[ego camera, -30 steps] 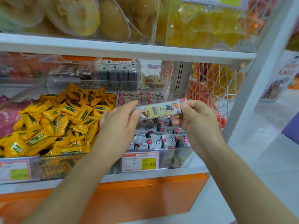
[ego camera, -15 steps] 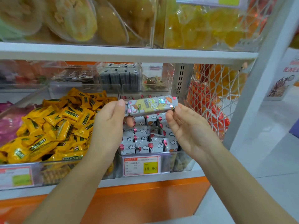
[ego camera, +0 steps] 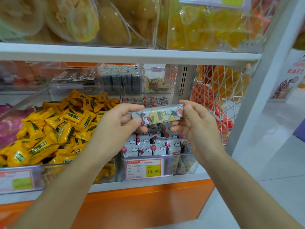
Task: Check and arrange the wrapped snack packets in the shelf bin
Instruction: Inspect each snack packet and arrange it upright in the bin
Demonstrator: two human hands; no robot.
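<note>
Orange panelling runs along the bottom of the unit. Just above it the white shelf carries the clear bin we care about, with a tag clipped to its front. Grey packs sit inside in rows, cloud print facing out.

Right over them, up in the air, is the packet, held level and clear of the bin. The left hand pinches its left end between thumb and forefinger, and the right hand has the right end, fingers curled under. So both hands are on the one packet, nothing spare.

This looks like the checking part, and the grip is the right one: ends only, so the filling isn't crushed. I'd want a slow roll now to show both crimped seals and the back seam, watching for a tear or a puffed wrapper.

Note the yellow face on it, which doesn't match the grey fronts below. It could be another side or it could be a stray, so it's worth a proper look before it goes down. If it belongs, slot it into a gap in the rows, facing the same way as its neighbours, without knocking them over.

Left of the bin, yellow packs lie heaped. Farther back sit more boxes, and an upper shelf tops it all.
</note>
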